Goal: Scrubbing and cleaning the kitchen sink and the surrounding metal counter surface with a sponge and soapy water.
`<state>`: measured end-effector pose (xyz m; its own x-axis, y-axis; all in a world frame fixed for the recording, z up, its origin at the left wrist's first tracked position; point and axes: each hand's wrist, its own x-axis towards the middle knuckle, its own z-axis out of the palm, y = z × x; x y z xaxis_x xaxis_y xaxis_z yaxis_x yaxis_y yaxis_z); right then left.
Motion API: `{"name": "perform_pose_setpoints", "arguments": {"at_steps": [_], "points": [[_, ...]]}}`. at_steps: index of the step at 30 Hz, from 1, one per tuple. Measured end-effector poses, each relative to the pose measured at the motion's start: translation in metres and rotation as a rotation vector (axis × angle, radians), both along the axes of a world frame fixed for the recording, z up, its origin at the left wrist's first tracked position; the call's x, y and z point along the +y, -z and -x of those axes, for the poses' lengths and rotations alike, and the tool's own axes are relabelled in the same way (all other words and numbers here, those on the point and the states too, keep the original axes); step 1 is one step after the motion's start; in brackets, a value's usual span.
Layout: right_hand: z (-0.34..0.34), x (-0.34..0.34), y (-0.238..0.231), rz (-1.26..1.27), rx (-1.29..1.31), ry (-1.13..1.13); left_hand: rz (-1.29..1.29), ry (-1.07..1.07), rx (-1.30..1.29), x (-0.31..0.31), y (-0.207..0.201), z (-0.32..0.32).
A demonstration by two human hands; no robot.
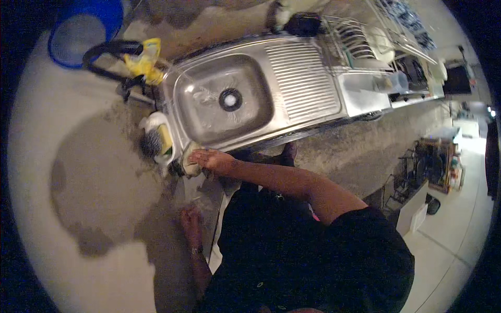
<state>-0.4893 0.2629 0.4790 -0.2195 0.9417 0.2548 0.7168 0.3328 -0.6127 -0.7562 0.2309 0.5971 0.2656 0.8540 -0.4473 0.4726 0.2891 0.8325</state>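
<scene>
My right hand (209, 160) reaches across to the near left corner of the steel sink (223, 125). Its fingers lie over a pale, crumpled piece that looks like a cloth (190, 163) and press it against the sink's edge. Lower down, my left hand (191, 219), with a band at the wrist, hovers by the grey surface beside the sink. It is dim and blurred, so its fingers do not show clearly. Just left of the cloth stands a white holder (156, 122) with a yellow sponge (166, 138) and a dark scourer (151, 143).
A black faucet hose (107, 49) with a yellow cloth (148, 60) stands at the sink's far left. Behind it is a blue bucket (112, 21). The ribbed drainboard (302, 81) lies right of the basin, with a dish rack (355, 44) beyond.
</scene>
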Motion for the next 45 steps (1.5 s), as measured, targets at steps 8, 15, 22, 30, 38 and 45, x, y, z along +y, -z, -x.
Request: {"name": "perform_pose_setpoints", "arguments": {"at_steps": [8,15,22,30,38,45], "points": [[-0.165,-0.094,-0.050,0.444,0.296,0.501,-0.074,0.045,0.021,-0.023,0.111,0.109],[-0.352,-0.290,-0.131,0.069,0.689,1.454,0.051,0.163,-0.101,0.017,0.082,-0.043],[-0.498,-0.349,-0.084,0.521,0.074,1.545,0.058,0.144,-0.094,0.018,0.019,-0.181],[-0.453,-0.291,0.005,0.237,-0.179,1.138,0.202,0.066,-0.054,-0.003,0.020,-0.180],[-0.261,-0.135,-0.006,0.223,-0.331,0.987,0.187,0.056,-0.150,-0.015,0.007,-0.180],[-0.188,-0.054,-0.023,0.301,0.560,1.006,0.160,0.034,-0.241,-0.007,-0.019,-0.157]]}}
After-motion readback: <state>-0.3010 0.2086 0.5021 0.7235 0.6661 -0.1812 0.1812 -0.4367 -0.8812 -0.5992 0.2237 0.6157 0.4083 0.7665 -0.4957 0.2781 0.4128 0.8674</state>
